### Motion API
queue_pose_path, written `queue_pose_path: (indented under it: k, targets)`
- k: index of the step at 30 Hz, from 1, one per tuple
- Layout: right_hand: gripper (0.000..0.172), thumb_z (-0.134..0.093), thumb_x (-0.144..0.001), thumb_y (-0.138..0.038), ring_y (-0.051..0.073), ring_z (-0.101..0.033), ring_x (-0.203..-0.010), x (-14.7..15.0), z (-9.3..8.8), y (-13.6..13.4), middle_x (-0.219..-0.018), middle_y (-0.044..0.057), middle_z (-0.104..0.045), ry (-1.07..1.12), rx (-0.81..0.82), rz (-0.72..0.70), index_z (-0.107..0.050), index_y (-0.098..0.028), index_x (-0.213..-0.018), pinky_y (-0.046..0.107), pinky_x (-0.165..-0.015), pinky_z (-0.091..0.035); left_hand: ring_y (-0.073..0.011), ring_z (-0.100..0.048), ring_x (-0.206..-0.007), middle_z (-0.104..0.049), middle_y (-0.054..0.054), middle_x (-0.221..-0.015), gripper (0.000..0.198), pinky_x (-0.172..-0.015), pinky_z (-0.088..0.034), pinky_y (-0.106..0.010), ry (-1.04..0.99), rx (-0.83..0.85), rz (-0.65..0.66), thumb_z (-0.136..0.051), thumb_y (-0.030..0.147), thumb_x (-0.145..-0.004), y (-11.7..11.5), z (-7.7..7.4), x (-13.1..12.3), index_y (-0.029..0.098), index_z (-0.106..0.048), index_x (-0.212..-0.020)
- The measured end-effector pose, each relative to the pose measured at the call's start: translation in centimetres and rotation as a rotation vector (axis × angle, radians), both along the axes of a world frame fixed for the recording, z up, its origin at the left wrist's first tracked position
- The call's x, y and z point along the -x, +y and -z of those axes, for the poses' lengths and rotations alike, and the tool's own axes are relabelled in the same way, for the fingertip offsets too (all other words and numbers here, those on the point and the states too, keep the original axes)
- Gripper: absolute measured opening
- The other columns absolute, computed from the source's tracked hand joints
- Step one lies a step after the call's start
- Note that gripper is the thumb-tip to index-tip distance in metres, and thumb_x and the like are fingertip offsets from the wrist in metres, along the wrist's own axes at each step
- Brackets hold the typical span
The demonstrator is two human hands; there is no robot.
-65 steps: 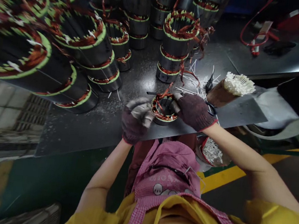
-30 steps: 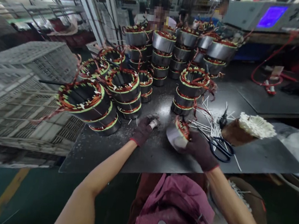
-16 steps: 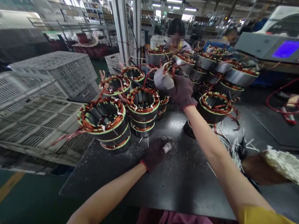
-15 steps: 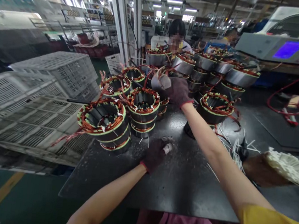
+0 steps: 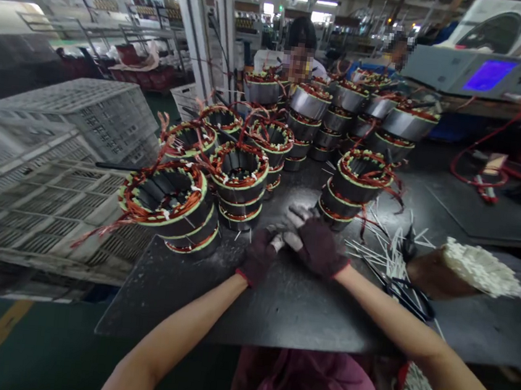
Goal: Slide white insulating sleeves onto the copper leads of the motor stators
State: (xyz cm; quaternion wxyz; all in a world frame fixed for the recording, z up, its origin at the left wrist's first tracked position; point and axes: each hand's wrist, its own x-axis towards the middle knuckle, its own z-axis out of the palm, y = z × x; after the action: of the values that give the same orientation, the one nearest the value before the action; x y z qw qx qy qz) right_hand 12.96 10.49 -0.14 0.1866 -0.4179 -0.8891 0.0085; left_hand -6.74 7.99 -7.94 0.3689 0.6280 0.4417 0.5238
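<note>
Both my hands wear dark gloves with grey fingertips and lie together on the black table [image 5: 313, 312]. My left hand [image 5: 258, 260] is curled, knuckles up; what its fingers enclose is hidden. Touching its fingertips, my right hand [image 5: 313, 244] has its fingers stretched out and holds nothing. Just beyond them stand stacks of motor stators wound with copper wire: a large one [image 5: 167, 194] at the left, one [image 5: 240, 168] ahead, one [image 5: 273, 137] further back, one [image 5: 360, 174] at the right.
A paper-wrapped bundle of white sticks [image 5: 461, 272] lies at the right, with scissors [image 5: 406, 294] and loose white sticks [image 5: 385, 245] beside it. Grey plastic crates [image 5: 60, 155] stand left of the table. More stator stacks [image 5: 344, 104], a machine with a blue screen [image 5: 487, 76], red cables [image 5: 481, 175] and two people fill the back.
My right hand carried a small stator from the table's front out to the back stacks and has come back without it, beside my left hand. My view has lifted from my lap.
</note>
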Motion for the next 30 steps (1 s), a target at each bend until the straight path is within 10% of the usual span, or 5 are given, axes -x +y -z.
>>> queue_pose_path:
  k: [5,15,22,30]
  targets:
    - [0.057,-0.045,-0.116,-0.046,0.040,-0.060,-0.155,-8.3,5.4,-6.8,-0.169,0.021,-0.061,-0.071,0.174,0.080,-0.066,-0.017,-0.160,0.066,-0.130,-0.042,-0.0273,-0.082,-0.107,-0.084,-0.010,-0.116,0.027,-0.101,-0.069,-0.049,0.140,-0.014,-0.167,-0.059,0.036,-0.103,-0.3,-0.5,-1.0,0.024,-0.076,-0.120]
    - [0.046,-0.045,-0.116,-0.042,0.035,-0.071,-0.136,-12.1,6.3,-8.9,-0.142,0.017,-0.081,0.134,-0.006,0.264,-0.080,-0.017,-0.133,0.056,-0.127,-0.043,-0.0495,-0.052,-0.157,-0.066,-0.023,-0.158,0.048,-0.136,-0.033,-0.074,0.802,0.136,-0.644,-0.073,0.034,-0.094,-3.7,-3.3,0.8,0.016,-0.075,-0.138]
    - [0.041,-0.050,-0.114,-0.040,0.034,-0.073,-0.127,-12.1,7.3,-8.4,-0.131,0.015,-0.085,0.197,-0.020,0.270,-0.082,-0.018,-0.125,0.052,-0.118,-0.047,-0.0393,-0.050,-0.163,-0.059,-0.022,-0.169,0.056,-0.143,-0.031,-0.061,1.238,0.157,-0.298,-0.059,0.038,-0.109,-7.2,-3.2,-2.9,0.010,-0.064,-0.157]
    - [0.044,-0.048,-0.113,-0.039,0.036,-0.072,-0.131,-13.2,7.0,-9.1,-0.133,0.017,-0.083,0.403,-0.203,0.428,-0.080,-0.017,-0.134,0.055,-0.120,-0.049,-0.0328,-0.057,-0.158,-0.064,-0.018,-0.165,0.055,-0.140,-0.039,-0.054,1.015,-0.175,0.187,-0.060,0.039,-0.108,-6.0,-1.1,-15.4,0.014,-0.062,-0.157]
